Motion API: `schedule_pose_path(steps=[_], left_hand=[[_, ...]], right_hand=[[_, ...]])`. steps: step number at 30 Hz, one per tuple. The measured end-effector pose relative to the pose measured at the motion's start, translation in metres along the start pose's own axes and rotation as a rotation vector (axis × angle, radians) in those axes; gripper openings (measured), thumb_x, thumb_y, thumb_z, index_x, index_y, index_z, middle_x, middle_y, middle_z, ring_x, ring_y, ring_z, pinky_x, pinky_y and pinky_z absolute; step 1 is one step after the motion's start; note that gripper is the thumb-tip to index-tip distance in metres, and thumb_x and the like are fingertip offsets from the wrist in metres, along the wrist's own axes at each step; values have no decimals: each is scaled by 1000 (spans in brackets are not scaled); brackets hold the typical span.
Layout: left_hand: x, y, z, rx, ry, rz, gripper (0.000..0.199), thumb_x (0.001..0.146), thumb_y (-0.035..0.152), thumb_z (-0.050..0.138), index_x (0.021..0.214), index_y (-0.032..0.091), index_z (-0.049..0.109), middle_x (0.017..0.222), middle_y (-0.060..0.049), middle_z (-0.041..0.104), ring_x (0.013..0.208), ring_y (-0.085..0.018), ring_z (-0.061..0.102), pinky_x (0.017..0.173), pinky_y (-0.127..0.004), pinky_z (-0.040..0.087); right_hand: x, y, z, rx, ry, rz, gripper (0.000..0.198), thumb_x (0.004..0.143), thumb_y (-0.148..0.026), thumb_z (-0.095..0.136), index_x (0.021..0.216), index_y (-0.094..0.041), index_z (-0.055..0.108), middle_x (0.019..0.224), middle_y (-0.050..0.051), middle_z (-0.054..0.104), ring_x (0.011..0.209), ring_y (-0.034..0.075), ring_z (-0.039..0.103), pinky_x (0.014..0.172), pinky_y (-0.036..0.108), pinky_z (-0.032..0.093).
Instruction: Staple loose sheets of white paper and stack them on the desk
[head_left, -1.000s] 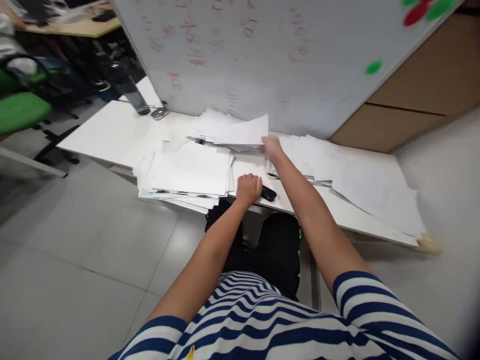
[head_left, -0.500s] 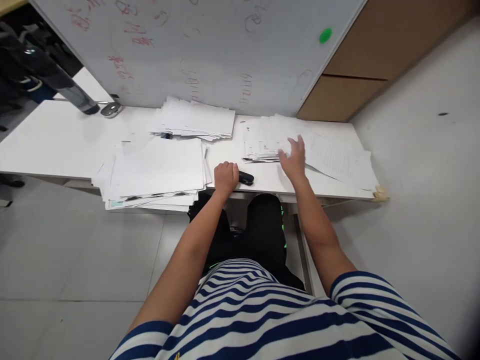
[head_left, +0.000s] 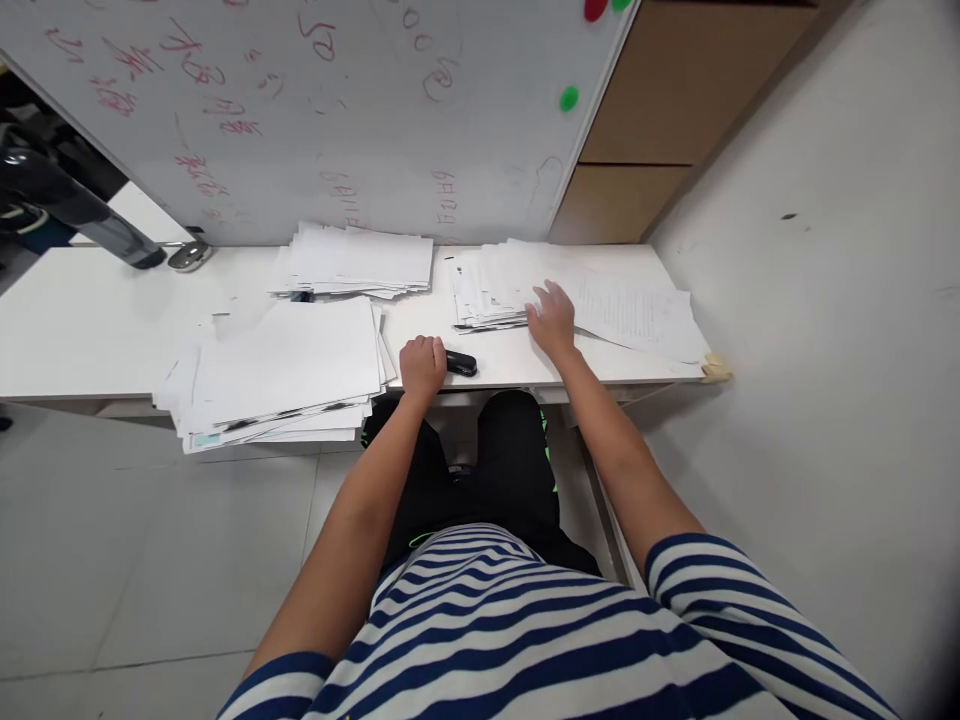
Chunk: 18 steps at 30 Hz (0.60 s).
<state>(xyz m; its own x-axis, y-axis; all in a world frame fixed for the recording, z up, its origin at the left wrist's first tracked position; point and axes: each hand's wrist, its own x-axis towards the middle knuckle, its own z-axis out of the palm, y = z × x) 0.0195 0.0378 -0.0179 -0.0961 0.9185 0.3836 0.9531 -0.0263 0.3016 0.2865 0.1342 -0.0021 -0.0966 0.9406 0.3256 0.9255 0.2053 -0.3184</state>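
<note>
My left hand [head_left: 424, 366] is closed around a black stapler [head_left: 461, 363] lying on the desk near its front edge; only one end of it sticks out past my fingers. Over the right-hand pile of printed papers [head_left: 487, 285] is my right hand [head_left: 553, 318], fingers apart and slightly curled. Whether its fingertips touch the sheets I cannot tell. Some loose printed sheets [head_left: 637, 315] fan out to the right of that pile. A large paper stack [head_left: 292, 360] lies left of my left hand, overhanging the front edge.
Another paper stack [head_left: 360, 262] sits at the back against the whiteboard [head_left: 300, 120]. A computer mouse [head_left: 189, 257] and a dark bottle [head_left: 90, 210] are at the far left of the white desk [head_left: 45, 340]. A wall [head_left: 825, 300] closes off the right side.
My view has turned, so the desk sits further left and a little lower. My right hand's fingers are drawn in slightly over the papers. My left hand keeps its hold on the stapler.
</note>
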Motion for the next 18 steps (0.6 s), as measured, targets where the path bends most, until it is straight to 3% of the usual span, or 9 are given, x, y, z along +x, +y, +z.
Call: schedule_pose_path(steps=[5, 10, 14, 18], left_hand=[[0, 0, -1, 22, -6, 8, 39, 103, 29, 28, 81, 21, 58, 86, -10, 62, 86, -26, 55, 75, -38, 32], [0, 1, -1, -8, -20, -6, 37, 103, 29, 28, 81, 21, 58, 87, -11, 62, 88, -26, 55, 78, -38, 32], [0, 1, 0, -29, -32, -13, 37, 103, 29, 28, 81, 21, 57, 87, -11, 61, 88, -26, 54, 78, -38, 32], [-1, 1, -1, -25, -24, -9, 37, 103, 29, 29, 79, 22, 57, 86, -10, 61, 88, -26, 54, 77, -38, 32]], right_hand=[[49, -3, 17, 59, -139, 181, 58, 94, -43, 45, 141, -9, 49, 154, 22, 43, 145, 35, 36, 115, 54, 32], [40, 0, 20, 45, -82, 162, 49, 99, -40, 36, 133, -9, 55, 147, 22, 51, 136, 34, 46, 109, 50, 38], [38, -6, 17, 66, -46, 249, 48, 101, -34, 23, 126, -11, 57, 123, 22, 65, 113, 33, 61, 97, 49, 45], [40, -12, 15, 40, -51, 265, 45, 100, -30, 22, 115, -11, 60, 114, 22, 66, 107, 34, 61, 93, 50, 46]])
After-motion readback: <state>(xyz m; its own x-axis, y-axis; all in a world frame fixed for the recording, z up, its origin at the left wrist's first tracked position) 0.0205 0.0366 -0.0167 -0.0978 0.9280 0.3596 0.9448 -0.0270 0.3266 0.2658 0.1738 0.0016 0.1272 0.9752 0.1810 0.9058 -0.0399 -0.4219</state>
